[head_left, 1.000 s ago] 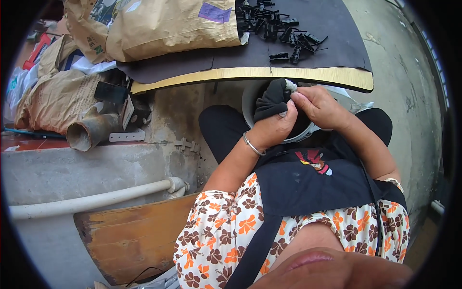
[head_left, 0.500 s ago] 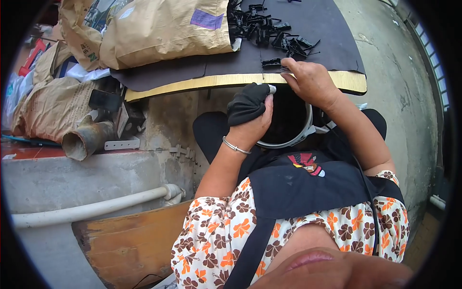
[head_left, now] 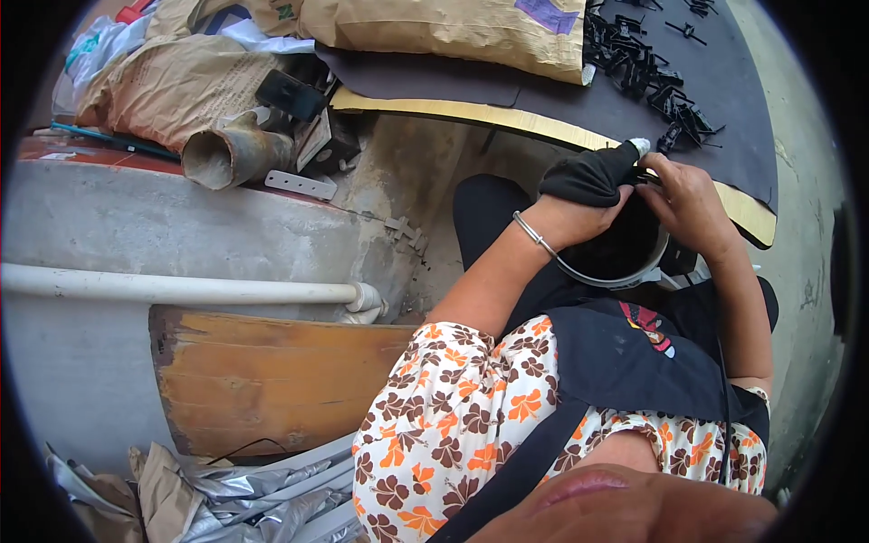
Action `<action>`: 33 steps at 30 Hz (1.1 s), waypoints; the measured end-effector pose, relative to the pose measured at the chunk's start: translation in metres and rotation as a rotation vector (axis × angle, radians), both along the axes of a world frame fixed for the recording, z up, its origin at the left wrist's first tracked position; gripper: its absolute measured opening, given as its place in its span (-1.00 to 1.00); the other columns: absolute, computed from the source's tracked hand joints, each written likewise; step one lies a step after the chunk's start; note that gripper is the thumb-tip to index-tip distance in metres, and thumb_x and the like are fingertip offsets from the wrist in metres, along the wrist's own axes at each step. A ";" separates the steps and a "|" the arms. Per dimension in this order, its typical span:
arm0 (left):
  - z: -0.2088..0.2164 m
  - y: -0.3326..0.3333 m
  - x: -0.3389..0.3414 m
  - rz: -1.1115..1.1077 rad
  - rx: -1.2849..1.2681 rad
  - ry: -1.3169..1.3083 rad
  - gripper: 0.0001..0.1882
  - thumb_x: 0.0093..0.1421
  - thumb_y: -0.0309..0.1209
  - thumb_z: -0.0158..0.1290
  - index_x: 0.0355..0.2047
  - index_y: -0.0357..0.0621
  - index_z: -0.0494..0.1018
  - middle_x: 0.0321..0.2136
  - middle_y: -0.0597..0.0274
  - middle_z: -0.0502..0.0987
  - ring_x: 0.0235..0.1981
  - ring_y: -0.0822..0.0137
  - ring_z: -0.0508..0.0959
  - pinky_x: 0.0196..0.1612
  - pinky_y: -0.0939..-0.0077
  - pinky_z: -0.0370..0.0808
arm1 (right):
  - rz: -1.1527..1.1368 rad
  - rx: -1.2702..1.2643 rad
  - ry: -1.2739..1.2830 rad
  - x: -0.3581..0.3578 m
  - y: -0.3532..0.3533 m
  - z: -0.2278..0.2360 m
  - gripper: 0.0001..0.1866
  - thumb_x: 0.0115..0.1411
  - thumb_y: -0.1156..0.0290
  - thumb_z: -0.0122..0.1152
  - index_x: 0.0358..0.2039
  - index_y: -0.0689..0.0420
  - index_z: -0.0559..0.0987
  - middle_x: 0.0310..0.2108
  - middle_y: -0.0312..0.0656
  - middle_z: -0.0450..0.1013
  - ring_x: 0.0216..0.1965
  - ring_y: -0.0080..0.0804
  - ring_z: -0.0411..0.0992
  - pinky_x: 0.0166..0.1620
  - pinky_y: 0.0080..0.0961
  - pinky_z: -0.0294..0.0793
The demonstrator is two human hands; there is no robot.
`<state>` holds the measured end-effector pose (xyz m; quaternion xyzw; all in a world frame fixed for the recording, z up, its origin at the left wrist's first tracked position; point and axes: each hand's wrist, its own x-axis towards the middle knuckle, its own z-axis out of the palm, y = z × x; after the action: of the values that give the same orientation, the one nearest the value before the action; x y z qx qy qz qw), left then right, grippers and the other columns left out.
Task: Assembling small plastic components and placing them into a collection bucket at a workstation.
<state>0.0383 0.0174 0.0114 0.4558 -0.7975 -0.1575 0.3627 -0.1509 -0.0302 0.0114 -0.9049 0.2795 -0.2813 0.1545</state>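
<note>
My left hand (head_left: 587, 192) is closed, a black cloth covering (head_left: 590, 176) over its fingers, with something white at the tip. What it grips, if anything, is hidden. My right hand (head_left: 686, 201), bare, meets it at the table's front edge, thumb and fingers pinched on a small black plastic part (head_left: 646, 176), mostly hidden. Directly under both hands is a dark round bucket with a pale rim (head_left: 625, 282), between my knees. Just beyond my fingers, a heap of black plastic parts (head_left: 647, 72) lies on the dark tabletop (head_left: 552, 95).
A brown paper sack (head_left: 444, 36) lies on the table. On a ledge at left are another paper sack (head_left: 181, 86), a rusty pipe elbow (head_left: 222, 154) and a white perforated strip (head_left: 300, 185). Below run a white pipe (head_left: 181, 285) and a wooden board (head_left: 281, 380).
The view has swung left, shifting the scene rightward. My right hand has come back from the heap of parts to my left hand, and the two now meet over the bucket.
</note>
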 end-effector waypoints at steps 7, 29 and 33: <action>-0.015 0.003 -0.010 0.065 0.069 0.310 -0.64 0.19 -0.44 -0.04 -0.01 -0.35 0.34 -0.18 -0.05 0.52 -0.22 0.20 0.55 -0.11 0.42 0.44 | 0.109 0.282 -0.187 0.001 0.034 0.027 -0.65 -0.05 0.61 0.21 -0.19 0.24 0.43 -0.52 -0.16 0.40 -0.54 -0.33 0.35 -0.44 -0.50 0.33; -0.012 0.016 -0.031 0.050 -0.158 0.278 -0.73 0.12 -0.55 -0.03 -0.15 -0.39 0.41 -0.25 -0.04 0.53 -0.25 0.16 0.55 -0.13 0.41 0.45 | -0.097 0.562 -0.302 0.001 0.033 0.003 -0.73 0.29 0.34 -0.07 -0.41 0.30 0.43 -0.58 -0.10 0.36 -0.53 -0.37 0.28 -0.37 -0.49 0.33; -0.011 0.015 -0.034 0.119 -0.172 0.108 -0.73 0.08 -0.58 -0.02 -0.17 -0.41 0.41 -0.27 -0.08 0.52 -0.28 0.06 0.55 -0.16 0.37 0.46 | -0.070 0.668 -0.473 0.008 0.029 -0.021 -0.71 0.32 0.33 -0.11 -0.37 0.31 0.45 -0.53 -0.22 0.42 -0.45 -0.56 0.29 -0.31 -0.55 0.34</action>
<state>0.0042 0.0328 0.0004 0.4602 -0.7589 -0.0912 0.4517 -0.1428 -0.0010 -0.0095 -0.7054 0.3428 -0.3806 0.4900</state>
